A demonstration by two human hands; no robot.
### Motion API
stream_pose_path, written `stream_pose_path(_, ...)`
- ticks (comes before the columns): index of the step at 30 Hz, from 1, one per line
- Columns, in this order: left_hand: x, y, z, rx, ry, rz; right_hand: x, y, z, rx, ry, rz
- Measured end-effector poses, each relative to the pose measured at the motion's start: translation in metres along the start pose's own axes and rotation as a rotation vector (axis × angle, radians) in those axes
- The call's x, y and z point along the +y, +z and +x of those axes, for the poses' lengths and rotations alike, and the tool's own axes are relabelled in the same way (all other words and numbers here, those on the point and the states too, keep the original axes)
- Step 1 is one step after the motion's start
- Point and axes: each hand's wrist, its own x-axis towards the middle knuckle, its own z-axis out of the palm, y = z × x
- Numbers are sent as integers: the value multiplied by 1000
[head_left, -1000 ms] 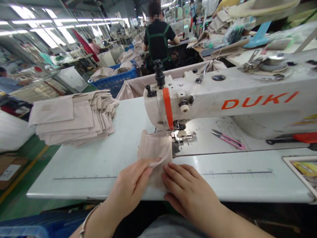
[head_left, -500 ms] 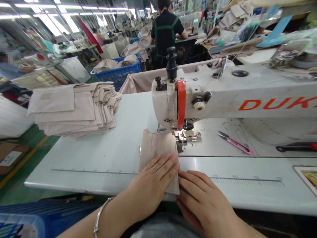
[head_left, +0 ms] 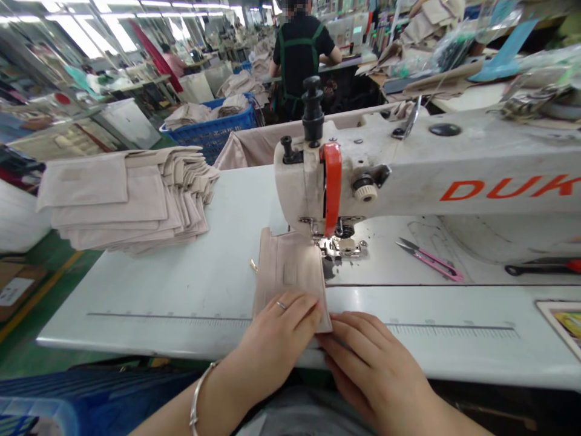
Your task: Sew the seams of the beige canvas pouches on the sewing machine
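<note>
A beige fabric pouch lies flat on the sewing table, its top right edge at the presser foot of the sewing machine. A small metal zipper pull sticks out at its left side, and a small label patch shows on its face. My left hand, with a ring on one finger, rests on the pouch's lower part, fingers bent and pressed together on the cloth. At the lower right corner, my right hand has its fingers closed around the pouch's edge; the fingertips are partly hidden.
A stack of beige fabric pieces sits on the table's left. Pink-handled thread snips lie under the machine arm, with a black and red tool farther right. Behind are a blue basket of cloth and a person seated facing away.
The pouch has moved slightly away from me under the presser foot. My left hand's fingers, stretched flat before, are now bent and drawn back, baring the label patch. My right hand stays at the edge.
</note>
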Motion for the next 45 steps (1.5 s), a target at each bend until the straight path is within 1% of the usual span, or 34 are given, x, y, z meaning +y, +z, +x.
stream_pose_path(3, -5, 9, -4, 58, 6, -81, 2, -2, -5, -30, -4, 50)
stream_pose_path(7, -11, 12, -9, 128, 63, -175, 4, -5, -12, -67, 24, 62)
stream_pose_path(11, -10, 10, -11, 122, 105, -259, 4, -9, -13, -87, 9, 68)
stream_pose_path(14, -8, 9, -10, 110, 77, -299, 5, -11, -12, -87, -1, 78)
stream_pose_path(18, -8, 10, -10, 142, 42, -340, 6, -10, -11, -86, 0, 80)
stream_pose_path(21, -7, 9, -8, 117, 64, -320, 6, -9, -11, -82, 13, 103)
stream_pose_path(26, -7, 5, -5, 75, 98, -280, 6, -11, -10, -50, 112, 189)
stream_pose_path(28, -8, 5, -5, 72, 110, -279, 5, -12, -9, -65, 90, 161)
stream_pose_path(30, -10, 5, -6, 77, 124, -282, 5, -14, -6, -83, 32, 120)
stream_pose_path(34, -14, 5, -5, 71, 158, -268, 5, -15, 2, -68, -30, 53)
stream_pose_path(40, -27, 2, 7, 123, 191, -209, 10, -14, 12, -85, -15, 12)
stream_pose_path(45, -42, 2, 18, 125, 222, -179, 15, -14, 25, -135, 9, -22)
